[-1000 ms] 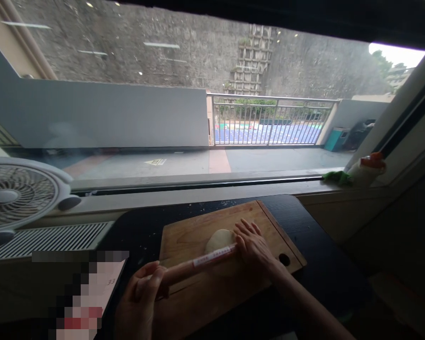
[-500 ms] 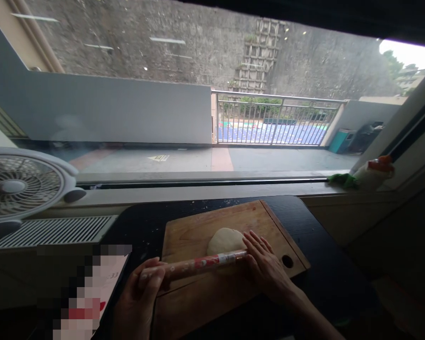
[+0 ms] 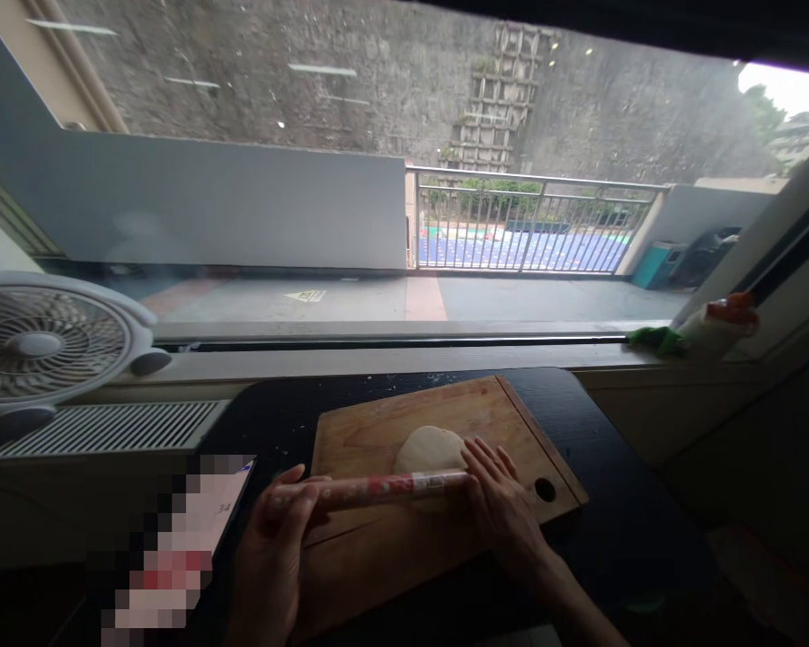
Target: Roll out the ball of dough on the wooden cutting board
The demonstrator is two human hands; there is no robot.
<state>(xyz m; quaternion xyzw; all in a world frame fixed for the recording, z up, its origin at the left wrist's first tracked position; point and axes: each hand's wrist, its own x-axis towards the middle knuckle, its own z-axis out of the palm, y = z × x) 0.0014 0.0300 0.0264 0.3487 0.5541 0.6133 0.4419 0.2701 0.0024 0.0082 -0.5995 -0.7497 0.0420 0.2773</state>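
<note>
A rolling pin [image 3: 391, 486], with a red and white label and what looks like clear wrap, lies across the near side of a round, flattened piece of dough [image 3: 430, 449]. Around its left end my left hand [image 3: 280, 530] is closed, thumb on top. My right hand [image 3: 502, 494] holds the other end against the palm, its fingers stretched forward past the pin beside the dough's right edge. The right thumb is hidden. Beneath the dough is a wooden cutting board [image 3: 364, 427] with a round hole near its right corner.
The board lies on a dark table [image 3: 559, 404] with white specks by its far edge. A phone-like screen [image 3: 189, 539], partly pixelated, is left of my left hand. A white fan [image 3: 47, 341] stands left. A bottle [image 3: 718, 328] and green cloth [image 3: 657, 339] sit on the windowsill.
The left end of the rolling pin has risen a little with my left hand, so the pin appears more level. My right hand stays nearly in place. The view has shifted slightly.
</note>
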